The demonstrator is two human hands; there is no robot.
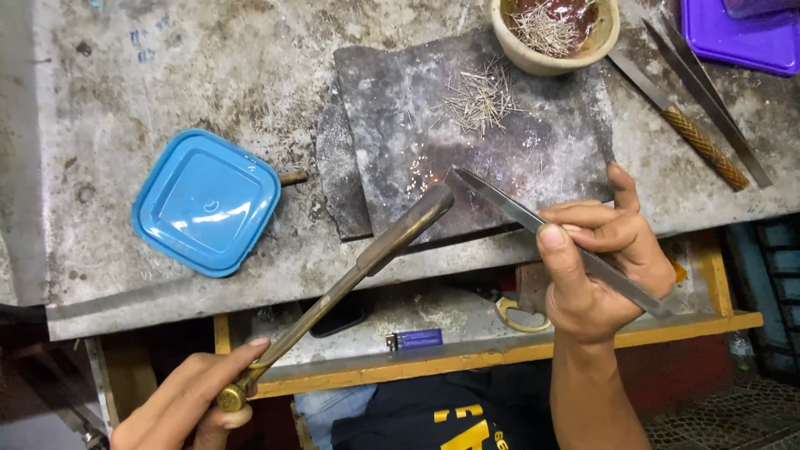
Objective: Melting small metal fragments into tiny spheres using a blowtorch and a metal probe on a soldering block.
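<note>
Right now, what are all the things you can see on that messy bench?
Slab: one, dark grey, bench middle.
Thin pins: one loose pile, pale, on slab.
Bowl: one, beige, holding pins, top.
Lid: one, blue, square, left.
Tray: one, purple, top right.
Spare tweezers: one, steel, right.
File: one, patterned handle, right.
Lighter: one, blue, lower shelf.
Torch: one, brass, left hand.
Tweezers: one, steel, right hand.

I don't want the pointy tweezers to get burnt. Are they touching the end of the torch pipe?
Apart. The head view shows the tweezers tip just right of the torch nozzle, with a strip of dark slab visible between them.
</note>
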